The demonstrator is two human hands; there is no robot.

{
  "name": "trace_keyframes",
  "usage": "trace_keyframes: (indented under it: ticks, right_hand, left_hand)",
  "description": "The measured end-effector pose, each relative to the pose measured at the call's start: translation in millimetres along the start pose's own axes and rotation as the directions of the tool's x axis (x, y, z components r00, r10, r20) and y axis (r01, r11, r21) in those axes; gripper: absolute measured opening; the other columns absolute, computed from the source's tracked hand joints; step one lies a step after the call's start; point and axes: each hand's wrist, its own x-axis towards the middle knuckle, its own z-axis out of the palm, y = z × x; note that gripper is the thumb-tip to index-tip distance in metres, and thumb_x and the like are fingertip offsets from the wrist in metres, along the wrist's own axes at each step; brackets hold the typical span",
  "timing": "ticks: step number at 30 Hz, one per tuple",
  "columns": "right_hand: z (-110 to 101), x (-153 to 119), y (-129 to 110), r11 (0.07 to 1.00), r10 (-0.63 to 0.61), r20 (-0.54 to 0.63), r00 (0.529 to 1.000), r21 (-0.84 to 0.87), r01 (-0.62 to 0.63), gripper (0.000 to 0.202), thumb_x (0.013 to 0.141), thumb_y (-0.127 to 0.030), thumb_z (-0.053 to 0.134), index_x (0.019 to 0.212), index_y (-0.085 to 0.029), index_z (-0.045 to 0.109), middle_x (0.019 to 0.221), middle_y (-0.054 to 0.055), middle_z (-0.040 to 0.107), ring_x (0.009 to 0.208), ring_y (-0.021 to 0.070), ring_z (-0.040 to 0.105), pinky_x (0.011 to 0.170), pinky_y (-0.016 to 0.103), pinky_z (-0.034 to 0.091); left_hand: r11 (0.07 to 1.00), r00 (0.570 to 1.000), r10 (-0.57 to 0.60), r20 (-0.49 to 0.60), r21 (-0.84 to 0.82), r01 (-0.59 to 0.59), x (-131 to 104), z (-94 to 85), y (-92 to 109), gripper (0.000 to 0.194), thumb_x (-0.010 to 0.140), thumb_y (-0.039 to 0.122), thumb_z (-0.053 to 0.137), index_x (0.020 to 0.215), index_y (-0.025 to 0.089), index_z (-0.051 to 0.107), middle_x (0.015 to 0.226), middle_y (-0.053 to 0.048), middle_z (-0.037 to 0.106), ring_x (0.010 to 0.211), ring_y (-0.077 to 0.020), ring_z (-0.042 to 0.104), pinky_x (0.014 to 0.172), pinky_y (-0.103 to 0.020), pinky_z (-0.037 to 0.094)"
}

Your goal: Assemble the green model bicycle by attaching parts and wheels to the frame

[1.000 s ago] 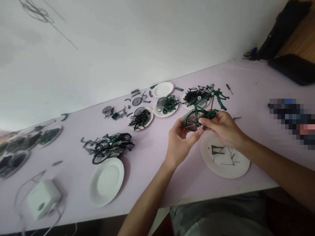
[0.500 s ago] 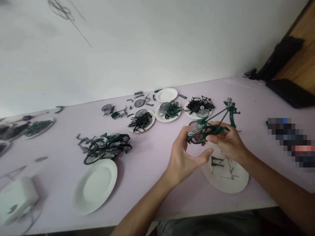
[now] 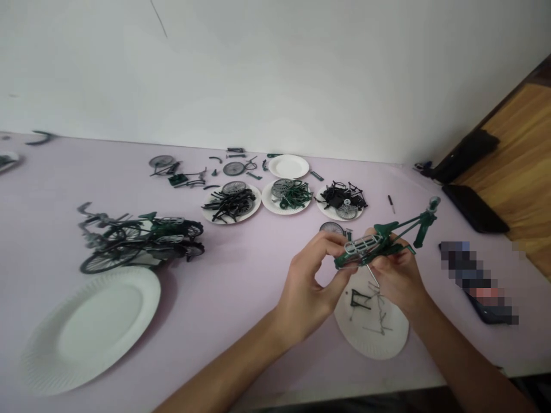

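A green model bicycle is held up between both hands over the right part of the table. My left hand grips its rear end by the wheel and grey rack, thumb and fingers closed round it. My right hand is closed on the frame's middle. The handlebar end points up to the right, and no front wheel shows on it. A thin silver kickstand-like rod hangs below the frame. Beneath the hands lies a paper plate with thin sprues and a small dark part.
Plates of black parts, green parts and more black parts stand behind. Model bicycles and a large plate are left. A screwdriver and phone lie right.
The view has swung to the right. The model bicycle has tilted in my hands, its handlebar end now further right and lower. Both hands keep their hold.
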Motion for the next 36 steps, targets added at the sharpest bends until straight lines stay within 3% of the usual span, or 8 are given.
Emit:
trace_keyframes:
  ticks: [4,9,15,18,21,24,30,36]
  right_hand:
    - [3,-1,-1,1.000,-0.017,-0.039,0.999,-0.003,0.017,0.036,0.060,-0.042,0.097,0.078,-0.025,0.071,0.067,-0.003,0.058,0.058,0.0125,0.053,0.050,0.026,0.051]
    - [3,0,0,1.000,0.005,-0.021,1.000,0.009,-0.005,0.035,0.062,-0.042,0.096,0.080,-0.025,0.072,0.070,-0.001,0.061,0.062,0.0161,0.061,0.049,0.028,0.054]
    - [0,3,3,1.000,-0.021,-0.022,1.000,-0.001,0.021,0.036,0.065,-0.044,0.095,0.079,-0.024,0.068,0.076,0.001,0.066,0.072,0.0187,0.068,0.065,0.034,0.064]
    - [-1,4,5,0.999,-0.033,-0.012,0.999,0.011,0.033,0.034,0.069,-0.045,0.093,0.079,-0.022,0.070,0.077,0.001,0.068,0.068,0.0168,0.068,0.066,0.034,0.066]
    - [-2,5,8,0.999,-0.036,0.003,0.999,0.026,0.036,0.033,0.069,-0.043,0.093,0.083,-0.021,0.072,0.080,0.002,0.071,0.064,0.0168,0.069,0.058,0.034,0.066]
    - [-1,4,10,0.998,-0.031,0.014,0.999,0.046,0.030,0.031,0.069,-0.039,0.094,0.084,-0.022,0.072,0.081,0.001,0.071,0.070,0.0196,0.072,0.054,0.033,0.065]
    - [-2,4,13,0.999,-0.017,0.038,0.999,0.032,0.015,0.027,0.072,-0.036,0.092,0.083,-0.020,0.073,0.085,0.004,0.070,0.079,0.0205,0.072,0.060,0.033,0.067]
    - [-2,3,15,1.000,-0.020,0.057,0.998,0.018,0.019,0.024,0.075,-0.035,0.091,0.086,-0.022,0.074,0.088,0.004,0.069,0.082,0.0195,0.071,0.060,0.032,0.067]
  left_hand:
    - [1.000,1.000,0.009,0.029,-0.013,-0.009,0,-1.5,2,0.017,0.095,0.013,0.067,0.090,0.021,0.052,0.106,-0.007,0.064,0.099,-0.0217,0.066,0.081,-0.038,0.055]
    - [1.000,0.999,-0.004,0.039,-0.015,0.005,0,-2.1,-1,0.016,0.095,0.013,0.066,0.090,0.021,0.052,0.106,-0.007,0.063,0.100,-0.0212,0.065,0.083,-0.038,0.054]
    - [0.999,0.995,-0.031,0.094,-0.017,0.033,1,-2.3,1,0.013,0.096,0.012,0.062,0.103,0.021,0.056,0.107,-0.006,0.060,0.100,-0.0190,0.060,0.089,-0.037,0.050]
    - [0.998,0.988,-0.067,0.141,-0.004,0.068,1,-0.5,3,0.035,0.091,0.016,0.072,0.119,0.023,0.053,0.113,-0.005,0.058,0.100,-0.0181,0.057,0.093,-0.036,0.049]
    - [0.992,0.988,-0.119,0.102,-0.018,0.121,-1,2.9,5,0.053,0.082,0.023,0.084,0.122,0.025,0.049,0.112,-0.003,0.058,0.099,-0.0181,0.057,0.093,-0.035,0.048]
    - [0.987,0.985,-0.162,0.051,-0.006,0.163,0,4.8,6,0.047,0.082,0.020,0.081,0.118,0.023,0.051,0.103,-0.001,0.060,0.095,-0.0173,0.057,0.092,-0.035,0.046]
    - [0.982,0.981,-0.182,0.064,0.052,0.179,7,3.9,12,0.028,0.078,0.015,0.073,0.102,0.017,0.059,0.097,-0.003,0.057,0.090,-0.0177,0.056,0.082,-0.032,0.048]
    - [0.977,0.974,-0.210,0.086,0.061,0.206,9,1.0,8,0.034,0.075,0.018,0.073,0.106,0.017,0.059,0.098,-0.004,0.060,0.089,-0.0191,0.057,0.082,-0.034,0.049]
